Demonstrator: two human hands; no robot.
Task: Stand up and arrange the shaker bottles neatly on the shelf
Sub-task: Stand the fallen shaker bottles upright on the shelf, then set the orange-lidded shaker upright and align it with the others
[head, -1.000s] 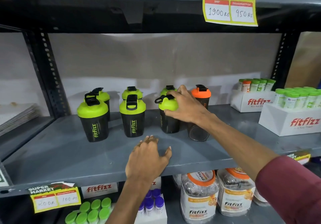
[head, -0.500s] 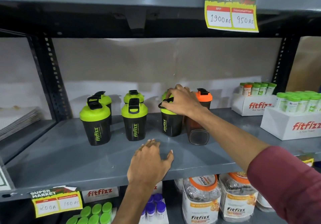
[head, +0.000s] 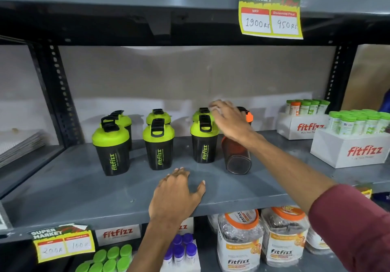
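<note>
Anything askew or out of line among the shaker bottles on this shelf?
Yes. The orange-lidded shaker, right of the front row, leans back, its base tipped up toward the camera, while the green-lidded shakers stand upright. The right hand hovers over its lid; the left hand rests on the shelf edge.

front shelf strip [head: 63, 195] open | shakers [head: 158, 145] block mid | boxes [head: 348, 151] block right

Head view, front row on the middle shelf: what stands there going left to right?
Left green-lid shaker → middle green-lid shaker → right green-lid shaker → orange-lid shaker, under the right hand → white fitfizz box.
</note>
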